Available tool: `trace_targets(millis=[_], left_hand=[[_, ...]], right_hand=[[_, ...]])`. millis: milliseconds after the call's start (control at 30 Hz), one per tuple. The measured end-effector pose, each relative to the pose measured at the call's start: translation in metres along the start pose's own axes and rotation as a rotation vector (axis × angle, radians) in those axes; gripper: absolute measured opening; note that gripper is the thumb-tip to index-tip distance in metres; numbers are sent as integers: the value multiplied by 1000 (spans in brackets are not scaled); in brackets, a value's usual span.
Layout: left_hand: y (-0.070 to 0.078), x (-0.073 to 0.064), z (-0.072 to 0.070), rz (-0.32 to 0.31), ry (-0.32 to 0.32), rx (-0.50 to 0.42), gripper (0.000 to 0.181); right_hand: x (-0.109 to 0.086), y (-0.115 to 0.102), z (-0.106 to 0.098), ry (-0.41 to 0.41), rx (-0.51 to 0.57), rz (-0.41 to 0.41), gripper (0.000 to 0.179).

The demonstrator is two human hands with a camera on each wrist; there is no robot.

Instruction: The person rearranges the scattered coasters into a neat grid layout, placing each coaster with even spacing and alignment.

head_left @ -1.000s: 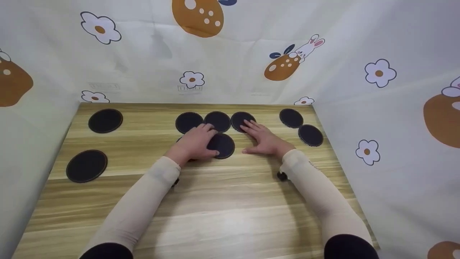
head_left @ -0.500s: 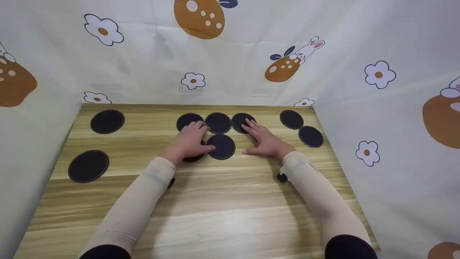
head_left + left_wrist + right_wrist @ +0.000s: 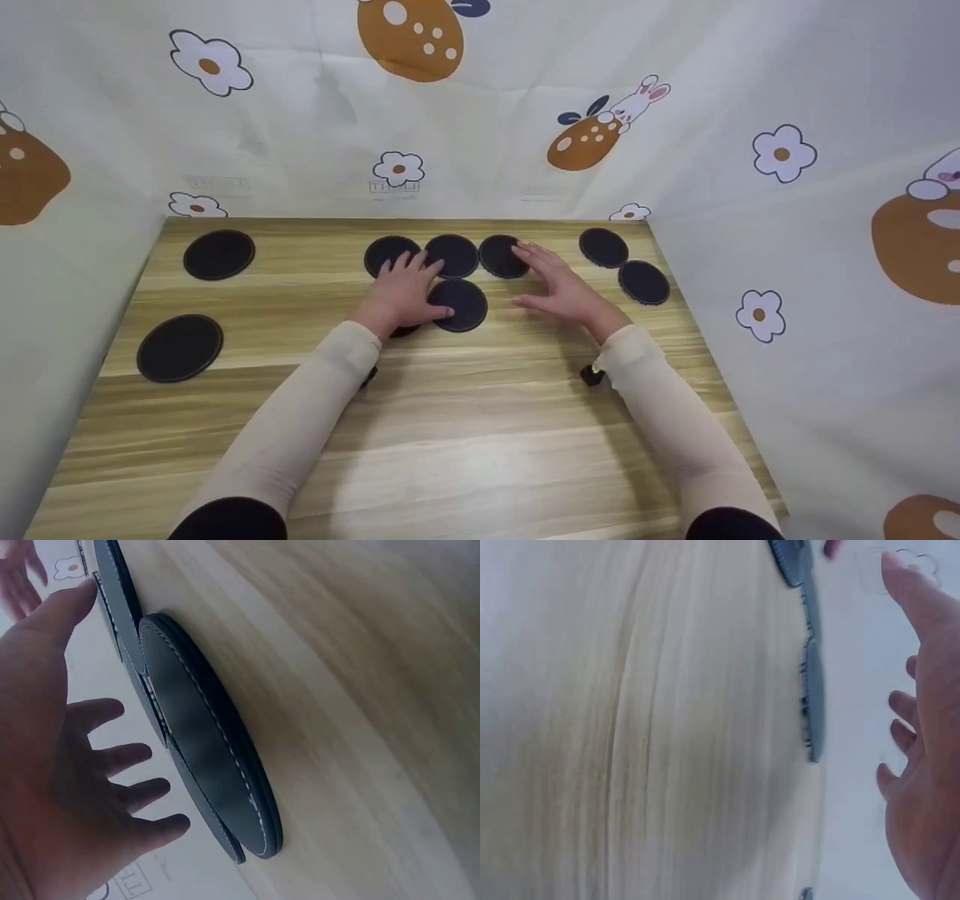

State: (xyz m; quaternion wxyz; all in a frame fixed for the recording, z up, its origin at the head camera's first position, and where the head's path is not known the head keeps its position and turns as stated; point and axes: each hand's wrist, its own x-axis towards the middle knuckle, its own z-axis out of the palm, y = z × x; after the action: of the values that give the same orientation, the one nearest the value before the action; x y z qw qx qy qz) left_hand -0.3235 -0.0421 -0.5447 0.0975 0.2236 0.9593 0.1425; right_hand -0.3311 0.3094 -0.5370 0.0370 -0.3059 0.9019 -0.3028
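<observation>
Head view: a person's left hand (image 3: 401,291) and right hand (image 3: 564,288) are reaching over black discs (image 3: 458,306) lying close together on a table (image 3: 450,435), perhaps for compactness. Left wrist view: spread fingers (image 3: 146,793) are grasping nothing, contact unclear. Right wrist view: loose fingers (image 3: 905,703) are hanging free.

Faint boxed lettering (image 3: 394,187) marks the patterned sheet (image 3: 480,112) (seemingly "TH" from the left wrist), otherwise illegible.

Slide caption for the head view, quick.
A person's left grip and right grip hover over flat, round, black stitched discs on a yellowish wood-grain tabletop.
</observation>
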Motion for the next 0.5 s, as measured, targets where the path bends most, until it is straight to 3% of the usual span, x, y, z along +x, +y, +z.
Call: trace_targets(millis=[333,500], left_hand=[[-37,-15,-19,22,-37,-42,115],[-48,-17,-19,44,-56,-45,113]], right_hand=[[-33,-12,1,-68,21,19,97],[-46,-19,-2,-67,44,26,96]])
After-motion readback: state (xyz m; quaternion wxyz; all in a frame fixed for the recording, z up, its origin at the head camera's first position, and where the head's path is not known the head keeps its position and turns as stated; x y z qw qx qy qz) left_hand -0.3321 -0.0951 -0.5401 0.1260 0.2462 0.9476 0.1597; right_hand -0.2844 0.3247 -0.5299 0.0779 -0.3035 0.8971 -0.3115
